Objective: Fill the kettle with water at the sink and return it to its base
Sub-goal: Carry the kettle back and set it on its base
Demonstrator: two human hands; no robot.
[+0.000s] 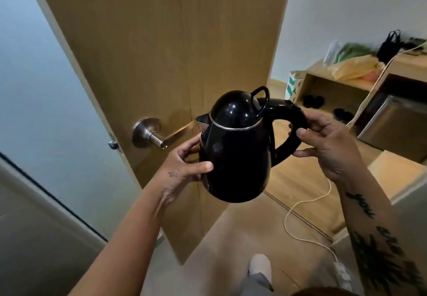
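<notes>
A glossy black kettle (238, 154) is held in the air in front of me, upright, lid down, spout pointing left. My left hand (184, 168) cups its body on the spout side. My right hand (330, 143) grips the curved black handle on the right. No sink and no kettle base are in view.
A wooden door (161, 53) with a metal lever handle (152, 133) stands open straight ahead, very close to the kettle. A low wooden shelf unit (346, 83) with bags is at the right. A white cable (298, 212) trails across the floor. My foot (260, 265) shows below.
</notes>
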